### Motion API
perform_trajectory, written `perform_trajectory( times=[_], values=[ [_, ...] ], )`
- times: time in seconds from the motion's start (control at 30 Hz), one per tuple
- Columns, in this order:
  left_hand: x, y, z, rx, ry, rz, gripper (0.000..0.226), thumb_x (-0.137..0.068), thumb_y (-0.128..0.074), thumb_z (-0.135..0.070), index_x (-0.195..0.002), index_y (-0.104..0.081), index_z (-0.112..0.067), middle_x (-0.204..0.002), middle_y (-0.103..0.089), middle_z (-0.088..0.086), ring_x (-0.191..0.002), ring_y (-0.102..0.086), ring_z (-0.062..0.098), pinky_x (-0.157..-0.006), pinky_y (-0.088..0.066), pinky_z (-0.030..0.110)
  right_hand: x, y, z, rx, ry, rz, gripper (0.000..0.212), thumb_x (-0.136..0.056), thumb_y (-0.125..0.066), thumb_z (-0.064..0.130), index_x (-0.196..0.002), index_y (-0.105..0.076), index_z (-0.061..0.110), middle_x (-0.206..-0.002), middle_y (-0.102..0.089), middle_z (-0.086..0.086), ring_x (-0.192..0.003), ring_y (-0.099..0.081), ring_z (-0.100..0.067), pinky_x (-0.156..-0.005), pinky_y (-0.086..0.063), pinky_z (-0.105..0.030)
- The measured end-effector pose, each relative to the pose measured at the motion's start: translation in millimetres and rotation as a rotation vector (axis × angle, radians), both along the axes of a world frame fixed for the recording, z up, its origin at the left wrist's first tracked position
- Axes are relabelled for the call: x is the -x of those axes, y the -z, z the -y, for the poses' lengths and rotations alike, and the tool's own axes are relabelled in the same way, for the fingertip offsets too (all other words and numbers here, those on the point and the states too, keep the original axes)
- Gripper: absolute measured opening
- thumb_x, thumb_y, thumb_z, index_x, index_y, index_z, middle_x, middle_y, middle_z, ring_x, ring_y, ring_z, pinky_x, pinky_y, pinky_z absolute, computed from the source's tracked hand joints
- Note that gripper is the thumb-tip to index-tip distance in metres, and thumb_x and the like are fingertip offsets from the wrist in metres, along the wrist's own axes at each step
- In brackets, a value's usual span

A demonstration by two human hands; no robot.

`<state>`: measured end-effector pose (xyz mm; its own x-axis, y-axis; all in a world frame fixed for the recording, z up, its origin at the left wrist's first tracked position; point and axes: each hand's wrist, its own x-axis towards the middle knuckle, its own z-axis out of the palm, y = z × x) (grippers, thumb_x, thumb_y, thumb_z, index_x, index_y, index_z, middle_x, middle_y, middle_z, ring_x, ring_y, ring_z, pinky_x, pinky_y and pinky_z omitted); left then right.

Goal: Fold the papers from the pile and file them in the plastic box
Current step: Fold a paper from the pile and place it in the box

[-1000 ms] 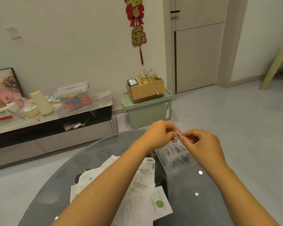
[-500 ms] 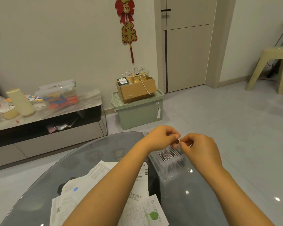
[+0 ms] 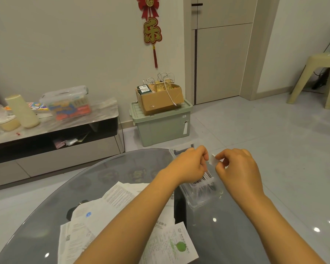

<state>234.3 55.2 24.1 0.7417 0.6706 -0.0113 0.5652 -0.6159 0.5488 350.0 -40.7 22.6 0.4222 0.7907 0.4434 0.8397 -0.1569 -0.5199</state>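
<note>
A small folded white paper (image 3: 214, 159) is pinched in the fingertips of my right hand (image 3: 236, 168), above the clear plastic box (image 3: 208, 201). The box stands on the round dark glass table (image 3: 236, 235) and holds several folded papers standing on edge, one with a barcode (image 3: 205, 177). My left hand (image 3: 187, 165) hovers over the box with curled fingers, a narrow gap left of the folded paper. The pile of loose printed papers (image 3: 122, 204) lies on the table under my left forearm.
Beyond the table's far edge are a green storage bin (image 3: 160, 126) with a cardboard box on top, and a low TV cabinet (image 3: 55, 134) at the left. A beige plastic stool (image 3: 320, 77) stands at the far right on the tiled floor.
The two hands have drawn slightly apart; the folded paper, earlier pinched between both, now sits in the right fingers. The view has swung a little to the right.
</note>
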Motion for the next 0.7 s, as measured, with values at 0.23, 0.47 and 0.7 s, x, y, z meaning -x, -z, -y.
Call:
perform_trajectory(
  times=[0.23,0.47,0.7],
  values=[
    [1,9,-1,-0.075,-0.047,-0.013,0.026,-0.088,-0.038,-0.013,-0.109,-0.050,-0.021,-0.096,-0.064,0.008,-0.097,-0.052,0.028,-0.083,-0.047,0.047,2,5,-5,0.056,-0.039,0.065,0.014,-0.084,-0.060,0.003,-0.090,-0.073,0.004,-0.083,-0.065,-0.009,-0.092,-0.052,-0.025,-0.069,-0.044,-0.033],
    [0,5,4,-0.085,-0.058,0.038,0.026,-0.091,-0.045,-0.017,-0.113,-0.059,-0.017,-0.101,-0.068,0.005,-0.093,-0.061,0.022,-0.084,-0.051,0.038,-3,2,-8,0.131,-0.079,0.048,0.015,-0.086,-0.061,0.010,-0.093,-0.074,0.009,-0.089,-0.062,-0.004,-0.097,-0.050,-0.020,-0.071,-0.036,-0.024],
    [-9,1,1,-0.062,-0.095,-0.018,0.023,-0.094,-0.051,-0.028,-0.095,-0.070,-0.015,-0.083,-0.070,0.006,-0.077,-0.063,0.021,-0.072,-0.054,0.037,-10,0,-9,0.201,-0.056,-0.128,0.012,-0.082,-0.061,0.016,-0.084,-0.073,0.018,-0.089,-0.054,-0.002,-0.077,-0.051,-0.015,-0.056,-0.036,-0.022]
  ],
)
